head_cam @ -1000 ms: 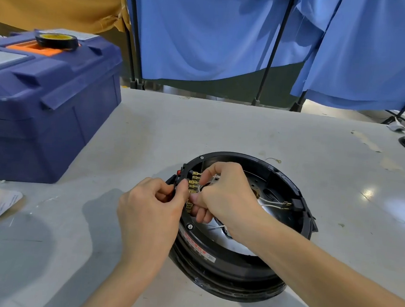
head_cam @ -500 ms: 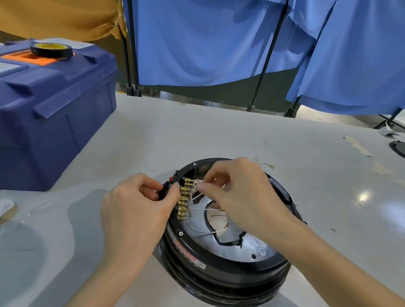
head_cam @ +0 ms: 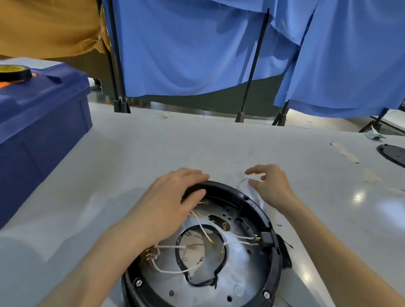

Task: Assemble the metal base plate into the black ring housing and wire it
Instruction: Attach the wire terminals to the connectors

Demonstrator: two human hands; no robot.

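- Found the black ring housing point(head_cam: 275, 263) low in the middle of the frame, lying flat on the pale, glossy table point(head_cam: 316, 176) with the open side up.
- Saw the metal base plate point(head_cam: 241, 260) seated inside it: round, dull silver, with small holes and one large opening edged in black trim.
- Noted thin white wires point(head_cam: 176, 247) with small brass ends, curving loosely over the plate.
- Found the left hand point(head_cam: 168, 206) on the far left rim of the housing, fingers bent over the outer edge and thumb on the inner side, gripping the rim.
- Found the right hand point(head_cam: 273, 185) just beyond the far right rim, fingers loosely curled, thumb and forefinger apart.
- Noted a thin wire loop point(head_cam: 242, 182) at its thumb tip, blurred; could not tell whether held.
- Saw a dark blue plastic toolbox point(head_cam: 29, 127) at the left edge, with a black tape roll point(head_cam: 8, 71) on its lid.
- Saw soft blue cloth point(head_cam: 193, 43) hanging across the top.
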